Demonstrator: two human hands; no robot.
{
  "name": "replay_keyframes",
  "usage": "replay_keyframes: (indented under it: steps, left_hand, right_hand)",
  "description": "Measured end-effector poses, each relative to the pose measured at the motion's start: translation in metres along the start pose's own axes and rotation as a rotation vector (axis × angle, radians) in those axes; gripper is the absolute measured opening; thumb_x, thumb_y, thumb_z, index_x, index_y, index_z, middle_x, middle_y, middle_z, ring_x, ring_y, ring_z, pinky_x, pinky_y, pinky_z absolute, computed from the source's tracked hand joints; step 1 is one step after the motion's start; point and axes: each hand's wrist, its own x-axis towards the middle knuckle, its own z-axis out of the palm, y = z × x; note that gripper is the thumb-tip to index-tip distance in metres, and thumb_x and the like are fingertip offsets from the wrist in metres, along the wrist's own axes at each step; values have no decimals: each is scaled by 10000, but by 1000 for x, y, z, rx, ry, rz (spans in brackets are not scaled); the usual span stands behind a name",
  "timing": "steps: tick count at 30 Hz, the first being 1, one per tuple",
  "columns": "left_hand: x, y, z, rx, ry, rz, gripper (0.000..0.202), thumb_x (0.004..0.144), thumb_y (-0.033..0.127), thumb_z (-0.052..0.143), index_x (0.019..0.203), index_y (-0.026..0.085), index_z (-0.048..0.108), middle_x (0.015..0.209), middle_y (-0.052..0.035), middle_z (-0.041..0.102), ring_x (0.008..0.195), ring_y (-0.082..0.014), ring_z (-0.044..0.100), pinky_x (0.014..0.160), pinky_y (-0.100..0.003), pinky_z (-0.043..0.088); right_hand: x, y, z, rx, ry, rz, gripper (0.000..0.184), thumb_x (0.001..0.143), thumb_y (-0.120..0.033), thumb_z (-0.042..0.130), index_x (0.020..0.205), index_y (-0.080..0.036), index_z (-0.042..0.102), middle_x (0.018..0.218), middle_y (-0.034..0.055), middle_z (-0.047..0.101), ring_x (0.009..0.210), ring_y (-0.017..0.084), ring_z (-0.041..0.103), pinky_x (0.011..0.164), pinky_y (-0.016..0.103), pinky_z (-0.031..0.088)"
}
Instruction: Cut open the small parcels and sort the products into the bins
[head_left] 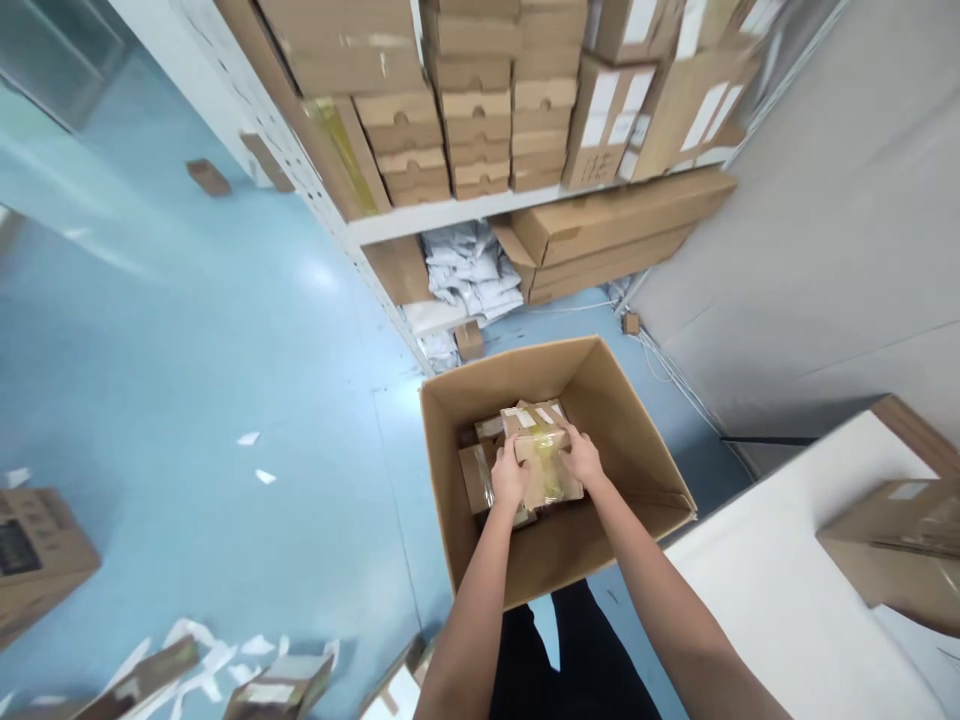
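Tape point(552, 486) glints on the small box point(543, 468) that I see the person clamping between left hand point(509, 478) and right hand point(583, 459), one on each side. It is inside a big open carton point(637, 430), above other little boxes point(474, 480); whether it touches them, I cannot tell. Beyond stands a shelf point(465, 210) packed with brown boxes point(476, 135) and white bags point(472, 265); a white tabletop point(780, 570) carrying another box point(892, 540) is at the person's right. Paper scraps point(265, 476) dot the blue floor point(300, 400).
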Motion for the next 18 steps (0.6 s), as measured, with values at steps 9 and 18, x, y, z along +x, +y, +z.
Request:
replay_keyframes:
  steps: [9,18]
  left_hand:
    - [-56,87,-56,-36,73,337,667,884,143,671,1504,345,534,1341,-56,685,1146,-237,695,967,-317,517]
    - [-126,160,3,-157,-58,708,659,851,91,708,1451,333,583,1364,-66,693,1135,-245,712,975,-351,554]
  right_hand:
    - [-91,-12,-100,146,366,12,631,914,-177,644,1521,-292,514,1150,67,614,926,215,666,880,288,485]
    - [-197,64,-156,200,650,230,596,918,-169,612,1497,-285,536,1115,58,620,949,224,671,895,305,496]
